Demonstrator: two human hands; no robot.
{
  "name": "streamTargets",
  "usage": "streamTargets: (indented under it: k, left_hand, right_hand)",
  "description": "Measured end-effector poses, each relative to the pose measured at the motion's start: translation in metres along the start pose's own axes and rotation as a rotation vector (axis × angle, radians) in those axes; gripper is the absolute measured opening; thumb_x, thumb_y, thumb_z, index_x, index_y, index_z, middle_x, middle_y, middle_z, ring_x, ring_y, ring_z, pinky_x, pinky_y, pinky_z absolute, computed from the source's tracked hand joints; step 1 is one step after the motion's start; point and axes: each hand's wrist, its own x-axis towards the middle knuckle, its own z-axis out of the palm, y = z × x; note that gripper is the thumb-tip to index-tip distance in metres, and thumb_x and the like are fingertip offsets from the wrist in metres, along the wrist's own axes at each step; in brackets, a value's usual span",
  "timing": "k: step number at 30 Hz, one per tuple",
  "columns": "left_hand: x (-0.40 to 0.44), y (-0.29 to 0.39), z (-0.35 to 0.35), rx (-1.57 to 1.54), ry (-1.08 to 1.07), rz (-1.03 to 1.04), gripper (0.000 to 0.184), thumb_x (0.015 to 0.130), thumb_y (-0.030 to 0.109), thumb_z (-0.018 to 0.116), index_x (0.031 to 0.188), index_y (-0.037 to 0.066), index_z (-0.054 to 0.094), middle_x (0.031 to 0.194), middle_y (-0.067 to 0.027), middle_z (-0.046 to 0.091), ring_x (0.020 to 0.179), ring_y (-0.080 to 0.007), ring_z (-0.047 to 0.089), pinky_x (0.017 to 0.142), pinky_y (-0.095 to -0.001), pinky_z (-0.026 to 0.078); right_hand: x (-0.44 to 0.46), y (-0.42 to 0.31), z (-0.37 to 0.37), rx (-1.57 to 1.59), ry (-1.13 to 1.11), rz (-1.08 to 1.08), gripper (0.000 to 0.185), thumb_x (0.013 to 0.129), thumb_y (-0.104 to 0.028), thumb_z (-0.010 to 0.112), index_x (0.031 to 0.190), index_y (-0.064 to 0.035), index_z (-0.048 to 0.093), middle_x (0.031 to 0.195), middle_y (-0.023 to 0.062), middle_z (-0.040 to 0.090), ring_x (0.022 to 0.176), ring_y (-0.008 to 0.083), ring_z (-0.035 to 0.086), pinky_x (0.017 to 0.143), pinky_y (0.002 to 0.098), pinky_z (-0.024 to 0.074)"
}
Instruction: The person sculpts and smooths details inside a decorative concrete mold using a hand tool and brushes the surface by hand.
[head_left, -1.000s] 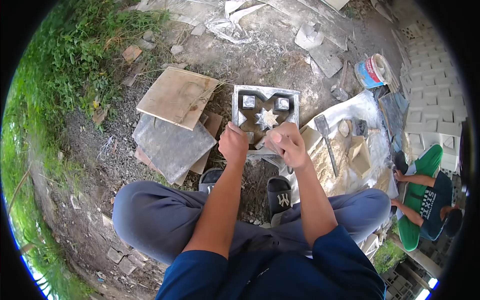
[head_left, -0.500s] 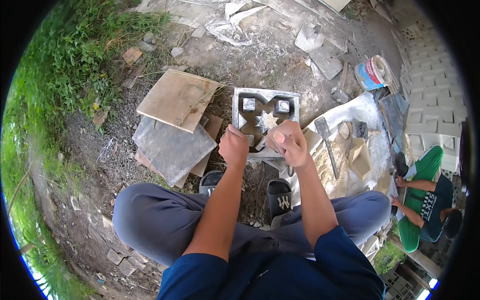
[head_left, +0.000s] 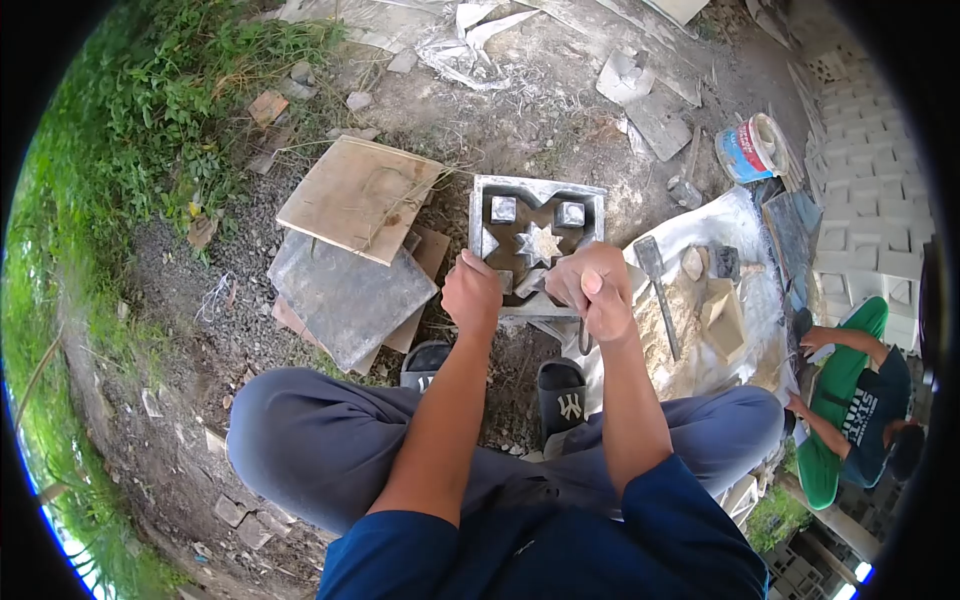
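Note:
A square metal mould [head_left: 536, 184] lies on the ground in front of my feet, with a star-shaped piece [head_left: 539, 244] at its centre and small square blocks in its far corners. My left hand [head_left: 471, 293] is closed around the mould's near left edge. Over the near right corner, my right hand [head_left: 594, 290] is closed in a fist; what it holds, if anything, is hidden by the fingers. A dark metal loop [head_left: 585, 341] shows just below that hand.
Stacked boards [head_left: 350, 300] lie to the left. At the right, a white sheet [head_left: 735, 215] bears sand, a flat metal bar [head_left: 658, 300] and a wooden box [head_left: 722, 320]. Beyond are a bucket [head_left: 745, 150] and a co-worker [head_left: 865, 400] beside stacked blocks.
My right hand has shifted slightly right and its grip has turned a little. My left hand remains at the mould's left edge. The whole view has moved slightly.

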Motion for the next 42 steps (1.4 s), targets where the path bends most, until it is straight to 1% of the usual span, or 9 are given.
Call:
streamTargets:
  k: [9,13,17,19,24,33,36,40,42]
  left_hand:
    - [-0.002,0.001,-0.003,0.003,-0.042,-0.023,0.053,0.106,0.035,0.032,0.097,0.0,0.071,0.087,-0.0289,0.07,0.085,-0.0513,0.068,0.075,-0.0595,0.055]
    - [-0.001,0.002,-0.003,-0.026,-0.022,-0.012,0.052,0.106,0.035,0.032,0.097,0.0,0.071,0.087,-0.0282,0.071,0.085,-0.0514,0.068,0.076,-0.0596,0.055]
    - [0.001,0.006,-0.002,0.011,-0.038,-0.028,0.052,0.106,0.035,0.032,0.097,0.0,0.071,0.088,-0.0276,0.071,0.084,-0.0515,0.068,0.076,-0.0598,0.055]
    - [-0.001,0.002,-0.002,0.03,0.015,0.0,0.048,0.105,0.031,0.036,0.091,0.001,0.069,0.082,-0.0252,0.071,0.077,-0.0473,0.069,0.068,-0.0562,0.056]
    - [-0.003,0.006,-0.004,0.02,-0.03,-0.03,0.052,0.106,0.034,0.033,0.095,0.001,0.07,0.087,-0.0277,0.071,0.083,-0.0514,0.068,0.074,-0.0601,0.055]
    - [-0.002,0.004,-0.006,0.004,-0.043,-0.04,0.054,0.106,0.035,0.032,0.094,-0.001,0.07,0.088,-0.0291,0.071,0.085,-0.052,0.067,0.076,-0.0604,0.055]
    - [-0.002,0.005,-0.006,0.017,-0.047,-0.047,0.054,0.107,0.035,0.031,0.094,0.0,0.07,0.089,-0.0295,0.071,0.086,-0.0522,0.067,0.077,-0.0607,0.054]
    - [-0.002,0.004,-0.006,0.025,-0.07,-0.044,0.054,0.107,0.035,0.031,0.096,0.0,0.07,0.09,-0.0295,0.071,0.088,-0.0523,0.067,0.077,-0.0609,0.054]
    - [-0.005,0.004,-0.007,0.014,-0.06,-0.04,0.054,0.107,0.035,0.031,0.096,0.0,0.07,0.09,-0.0294,0.071,0.087,-0.0523,0.067,0.077,-0.0606,0.054]
  right_hand:
    - [0.002,0.005,0.002,-0.127,0.063,0.102,0.069,0.101,-0.05,0.055,0.055,-0.005,0.03,0.048,0.0006,0.027,0.045,0.0112,0.026,0.046,0.0311,0.0191]
    - [0.002,0.0,0.007,-0.125,0.055,-0.064,0.067,0.102,-0.047,0.056,0.055,-0.0035,0.034,0.048,0.0006,0.03,0.045,0.0113,0.027,0.046,0.0309,0.0197]
    - [0.008,0.004,0.004,-0.149,0.076,0.023,0.066,0.103,-0.044,0.054,0.055,-0.0043,0.031,0.048,-0.0005,0.029,0.046,0.0101,0.026,0.046,0.0309,0.0188]
    - [-0.001,0.007,0.005,-0.103,0.093,-0.013,0.066,0.103,-0.044,0.054,0.055,-0.0049,0.03,0.048,-0.0006,0.029,0.046,0.0099,0.025,0.046,0.031,0.0187]
    - [0.005,0.005,0.009,-0.235,0.151,-0.011,0.068,0.102,-0.048,0.054,0.057,-0.0039,0.028,0.05,-0.0006,0.029,0.049,0.0098,0.026,0.047,0.0314,0.0184]
    - [-0.002,0.007,0.017,-0.184,0.253,-0.087,0.06,0.103,-0.036,0.056,0.059,-0.0034,0.033,0.053,-0.0016,0.032,0.05,0.009,0.026,0.048,0.0324,0.0177]
    - [0.001,0.007,0.015,-0.249,0.294,0.018,0.06,0.104,-0.033,0.055,0.057,-0.0026,0.032,0.051,-0.002,0.031,0.048,0.0091,0.025,0.047,0.0323,0.0179]
    - [-0.006,0.001,0.023,-0.082,0.33,-0.111,0.06,0.105,-0.032,0.055,0.056,-0.0051,0.033,0.053,-0.0031,0.033,0.05,0.0069,0.025,0.047,0.0308,0.0174]
    - [-0.007,0.009,0.015,-0.184,0.359,0.023,0.06,0.107,-0.031,0.053,0.055,-0.0063,0.035,0.052,-0.0038,0.035,0.048,0.0058,0.026,0.046,0.0297,0.0176]
